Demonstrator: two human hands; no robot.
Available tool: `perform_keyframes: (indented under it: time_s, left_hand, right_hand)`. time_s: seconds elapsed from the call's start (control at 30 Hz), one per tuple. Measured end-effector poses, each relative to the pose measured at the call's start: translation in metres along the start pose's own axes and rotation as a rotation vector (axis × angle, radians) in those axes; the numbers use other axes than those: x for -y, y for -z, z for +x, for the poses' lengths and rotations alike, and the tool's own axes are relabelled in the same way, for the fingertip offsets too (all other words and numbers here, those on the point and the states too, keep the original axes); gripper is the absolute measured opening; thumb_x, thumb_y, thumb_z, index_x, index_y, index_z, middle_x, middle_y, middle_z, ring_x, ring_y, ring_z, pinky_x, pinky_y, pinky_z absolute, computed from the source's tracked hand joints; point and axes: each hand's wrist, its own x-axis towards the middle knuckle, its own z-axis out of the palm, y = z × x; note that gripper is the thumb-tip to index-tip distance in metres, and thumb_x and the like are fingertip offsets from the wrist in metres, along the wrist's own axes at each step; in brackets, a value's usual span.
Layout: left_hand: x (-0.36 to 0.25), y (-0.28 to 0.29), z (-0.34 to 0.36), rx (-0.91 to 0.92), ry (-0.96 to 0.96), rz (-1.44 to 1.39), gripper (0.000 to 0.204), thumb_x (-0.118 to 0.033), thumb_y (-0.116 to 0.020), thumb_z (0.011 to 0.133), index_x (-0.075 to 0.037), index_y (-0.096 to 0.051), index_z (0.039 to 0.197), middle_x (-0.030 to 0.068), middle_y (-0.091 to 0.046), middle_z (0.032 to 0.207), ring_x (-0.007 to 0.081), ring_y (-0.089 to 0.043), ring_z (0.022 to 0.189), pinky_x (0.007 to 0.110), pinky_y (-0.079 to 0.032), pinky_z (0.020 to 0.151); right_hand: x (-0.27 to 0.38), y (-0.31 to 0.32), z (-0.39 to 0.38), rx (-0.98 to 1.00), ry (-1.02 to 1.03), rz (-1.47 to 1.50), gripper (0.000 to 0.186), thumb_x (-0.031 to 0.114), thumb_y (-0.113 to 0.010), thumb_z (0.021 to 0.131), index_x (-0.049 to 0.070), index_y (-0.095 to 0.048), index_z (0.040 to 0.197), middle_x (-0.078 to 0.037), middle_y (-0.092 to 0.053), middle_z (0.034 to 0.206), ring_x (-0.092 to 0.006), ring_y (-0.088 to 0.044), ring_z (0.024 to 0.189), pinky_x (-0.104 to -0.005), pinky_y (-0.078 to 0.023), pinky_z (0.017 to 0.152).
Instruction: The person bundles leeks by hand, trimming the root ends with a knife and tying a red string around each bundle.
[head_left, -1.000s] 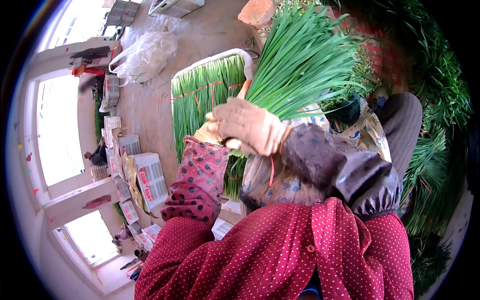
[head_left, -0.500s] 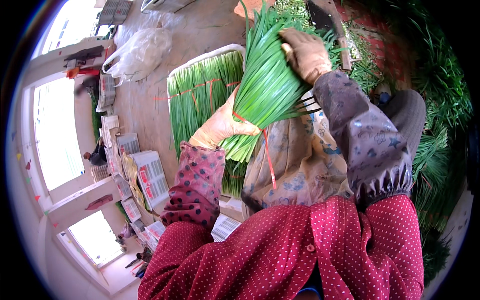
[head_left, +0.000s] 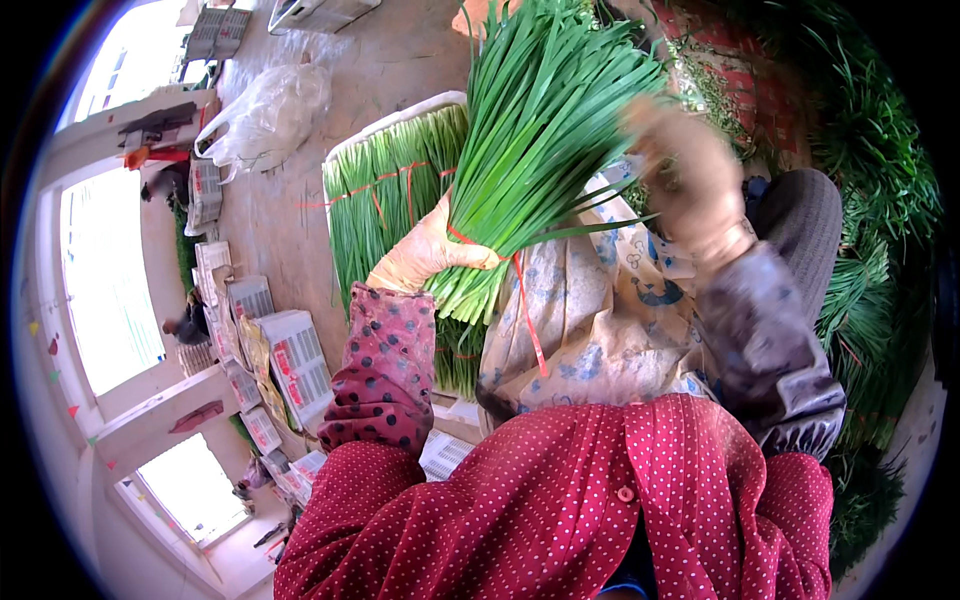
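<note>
Head | left hand [head_left: 425,255] grips chive bunch [head_left: 540,140] | right hand [head_left: 690,180] slid lower, blurred, grip unclear

There is one view, from a camera worn on the person's head, looking steeply down over the red dotted chest and apron to the bunch of green chives [head_left: 540,150], which sits close, in the upper middle. The wide lens bends everything toward a dark round rim. Left of the bunch the view takes in a tray of tied chives [head_left: 390,200] and the concrete floor [head_left: 290,230]; right of it, loose greens [head_left: 880,250] on the ground.
</note>
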Motion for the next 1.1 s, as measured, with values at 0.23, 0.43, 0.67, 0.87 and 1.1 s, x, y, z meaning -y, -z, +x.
perform_keyframes:
  time_s: [0.23,0.43,0.67,0.87,1.1]
  left_hand:
    - [-0.01,-0.013,0.008,0.014,-0.008,0.017,0.103,0.008,-0.08,0.065,-0.011,-0.03,0.152,0.0057,-0.055,0.131,0.0176,-0.061,0.108,0.034,-0.055,0.088]
    - [-0.008,-0.013,0.009,0.022,-0.021,-0.048,0.104,0.005,-0.083,0.067,-0.011,-0.027,0.154,0.0063,-0.057,0.125,0.0156,-0.062,0.101,0.032,-0.057,0.083]
    - [0.006,-0.011,0.006,-0.082,-0.103,0.092,0.126,-0.004,-0.092,0.057,-0.008,-0.016,0.157,0.0068,-0.052,0.137,0.0156,-0.05,0.124,0.032,-0.041,0.106]
    - [0.0,-0.021,0.0,-0.21,-0.16,0.555,0.143,-0.03,-0.096,0.055,0.002,0.001,0.156,0.0193,-0.048,0.146,0.0251,-0.05,0.131,0.032,-0.038,0.109]
    - [-0.005,-0.07,-0.015,-0.507,0.069,1.134,0.14,-0.035,-0.091,0.057,-0.001,0.002,0.156,0.0233,-0.056,0.125,0.0397,-0.06,0.111,0.042,-0.048,0.096]
  right_hand:
    - [0.051,-0.076,-0.026,0.327,-0.018,0.29,0.019,0.016,-0.064,0.083,0.011,-0.066,0.101,-0.01,-0.067,0.096,-0.0336,-0.064,0.088,-0.0448,-0.05,0.073]
    - [0.003,-0.096,-0.004,0.283,-0.452,0.276,0.025,0.011,-0.067,0.088,0.005,-0.065,0.112,-0.016,-0.068,0.096,-0.034,-0.066,0.09,-0.0407,-0.054,0.079]
    - [-0.059,-0.027,-0.013,0.054,-0.6,-0.358,0.033,0.012,-0.062,0.092,0.007,-0.059,0.124,-0.016,-0.063,0.119,-0.034,-0.064,0.106,-0.0397,-0.05,0.094]
    - [-0.015,-0.018,-0.027,-0.05,-0.999,0.427,0.042,0.02,-0.069,0.093,-0.002,-0.054,0.125,-0.012,-0.065,0.111,-0.0154,-0.062,0.095,-0.0308,-0.05,0.086]
    - [0.028,-0.05,0.04,0.154,-1.105,0.425,0.083,0.04,-0.077,0.081,-0.003,-0.036,0.139,-0.023,-0.063,0.121,-0.0345,-0.062,0.113,-0.0399,-0.045,0.099]
